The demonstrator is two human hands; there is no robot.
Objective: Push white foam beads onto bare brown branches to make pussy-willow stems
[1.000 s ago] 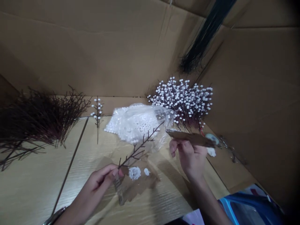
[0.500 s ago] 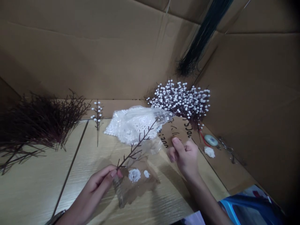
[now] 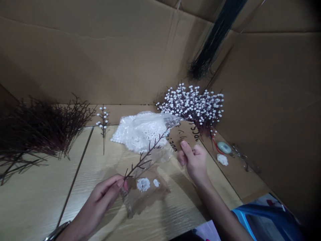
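My left hand (image 3: 106, 194) is closed, pinching the lower end of a bare brown artificial twig (image 3: 142, 160) between thumb and fingers. The twig slants up to the right, its tip in front of a clear plastic bag of white beads (image 3: 135, 127). Below the twig lies a brown scrap (image 3: 146, 204) with two white paste-like dabs (image 3: 143, 184). To the right, my right hand (image 3: 194, 162) is closed, thumb pressed against curled fingers. Whatever it may hold is hidden. Just behind it is a cardboard piece (image 3: 184, 132) with black lettering.
Bare brown twigs (image 3: 42, 130) are heaped at the left, beside one white-berried sprig (image 3: 102, 120). Many berried sprigs (image 3: 193, 103) lie at the back right, below a dark wire bundle (image 3: 213, 47). A pale oval object (image 3: 224, 147), scissors (image 3: 240, 152) and a white lump (image 3: 222, 159) lie at right.
The whole view has shifted slightly. Both hands keep nearly the same pose, with the twig still in my left hand; the right hand sits slightly further left in view.
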